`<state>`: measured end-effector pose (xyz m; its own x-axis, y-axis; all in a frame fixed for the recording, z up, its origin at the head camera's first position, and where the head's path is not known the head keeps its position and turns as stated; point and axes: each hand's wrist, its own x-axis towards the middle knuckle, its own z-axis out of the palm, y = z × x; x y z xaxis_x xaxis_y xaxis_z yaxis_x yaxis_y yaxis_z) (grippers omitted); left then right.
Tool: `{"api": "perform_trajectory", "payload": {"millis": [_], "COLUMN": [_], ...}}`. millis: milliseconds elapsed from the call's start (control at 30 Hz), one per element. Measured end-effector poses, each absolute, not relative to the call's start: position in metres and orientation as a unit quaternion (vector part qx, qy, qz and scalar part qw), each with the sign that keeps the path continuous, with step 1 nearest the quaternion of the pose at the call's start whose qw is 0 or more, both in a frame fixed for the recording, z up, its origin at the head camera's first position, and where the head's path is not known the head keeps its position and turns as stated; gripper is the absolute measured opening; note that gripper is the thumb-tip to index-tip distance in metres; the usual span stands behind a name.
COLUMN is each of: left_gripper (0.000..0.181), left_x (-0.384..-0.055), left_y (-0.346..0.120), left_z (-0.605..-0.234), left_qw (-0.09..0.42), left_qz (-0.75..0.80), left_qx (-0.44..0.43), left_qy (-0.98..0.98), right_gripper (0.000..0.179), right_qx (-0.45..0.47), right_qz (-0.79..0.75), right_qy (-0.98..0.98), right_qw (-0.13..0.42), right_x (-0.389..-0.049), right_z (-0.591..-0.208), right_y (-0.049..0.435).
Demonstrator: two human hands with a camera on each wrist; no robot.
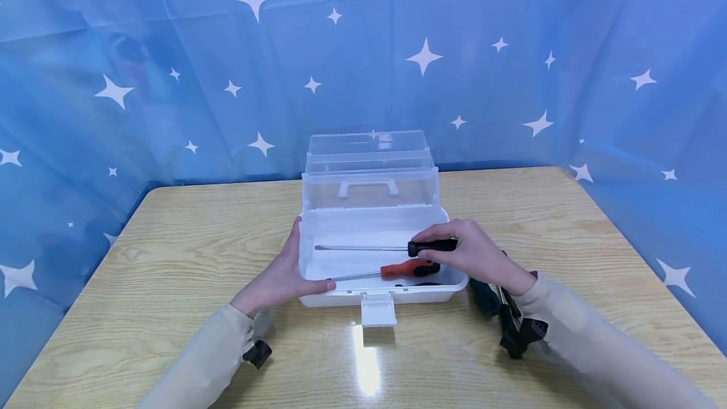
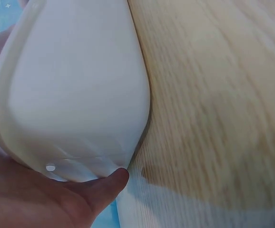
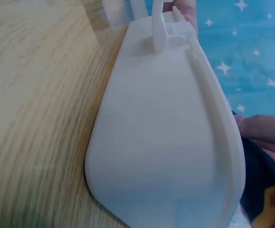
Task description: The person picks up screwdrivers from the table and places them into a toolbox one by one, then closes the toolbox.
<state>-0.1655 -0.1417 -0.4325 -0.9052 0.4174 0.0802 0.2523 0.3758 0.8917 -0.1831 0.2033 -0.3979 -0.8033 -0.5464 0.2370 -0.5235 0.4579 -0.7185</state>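
Observation:
A white plastic toolbox [image 1: 341,298] with its clear lid [image 1: 372,163] raised stands mid-table. My left hand [image 1: 286,275] grips its left end, thumb along the front rim; in the left wrist view the left hand [image 2: 47,199] curves round the box end. Over the box interior, my right hand [image 1: 462,248] holds a flat-blade screwdriver [image 1: 417,248] by its black handle, the long shaft pointing left. Below it in the box lies a red-and-black screwdriver [image 1: 406,269], with a dark object [image 1: 418,284] partly hidden behind the front wall. The right wrist view shows the held handle [image 3: 259,175] behind the rim.
The toolbox's front latch [image 1: 378,310] hangs down towards me. Dark tools [image 1: 484,297] lie right of the box, partly under my right wrist. A blue curtain with white stars [image 1: 363,68] hangs behind the wooden table [image 1: 187,238].

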Motion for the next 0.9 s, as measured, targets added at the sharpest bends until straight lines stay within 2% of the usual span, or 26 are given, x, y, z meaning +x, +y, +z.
{"api": "perform_trajectory", "payload": {"millis": [467, 900], "left_gripper": [0.124, 0.126], "left_x": [-0.166, -0.165], "left_y": [-0.142, -0.142], "left_z": [-0.434, -0.431], "left_qw": [0.08, 0.09], "left_qz": [0.53, 0.523], "left_qx": [0.204, 0.186], "left_qy": [0.819, 0.827], "right_gripper": [0.019, 0.014], "right_qx": [-0.342, -0.297], "right_qz": [-0.404, -0.425], "right_qy": [0.846, 0.853], "right_qw": [0.064, 0.057], "right_x": [-0.183, -0.18], "right_z": [-0.405, -0.394], "right_y": [0.185, 0.2]}}
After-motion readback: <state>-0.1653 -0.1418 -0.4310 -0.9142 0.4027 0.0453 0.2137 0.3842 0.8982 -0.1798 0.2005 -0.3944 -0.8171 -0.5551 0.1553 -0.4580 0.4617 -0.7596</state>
